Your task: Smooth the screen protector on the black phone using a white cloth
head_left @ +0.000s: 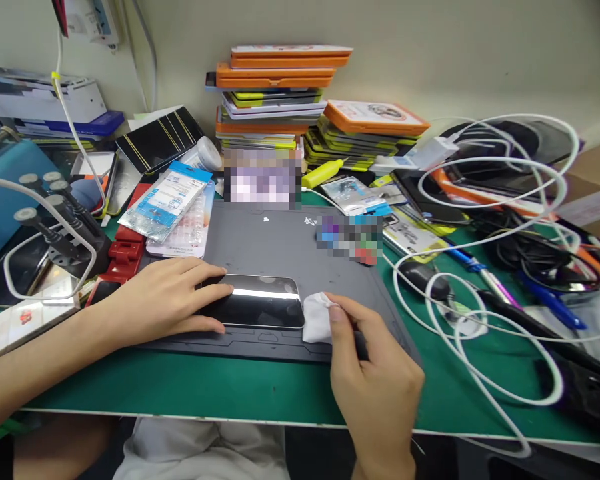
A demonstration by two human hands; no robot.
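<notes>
A black-screened smartphone [265, 303] lies flat on the dark grey work mat [260, 233], its long side running left to right. Around its left end is my left hand [175, 297], fingers on the far edge and screen, thumb along the near edge. That end of the phone is partly hidden under the fingers. My right hand [375, 373] pinches a folded white cloth [317, 317] between thumb and fingers. The cloth is right beside the phone's right end; whether they touch I cannot tell. A bright streak of light reflects across the upper part of the screen.
Orange and yellow boxes [280, 77] are stacked against the wall. White cables [460, 347] loop over the green table [230, 387] at right. Clear packets [167, 200], a red holder [125, 250] and a rack of screwdrivers [63, 223] stand at left. A yellow tool [323, 173] lies behind the mat.
</notes>
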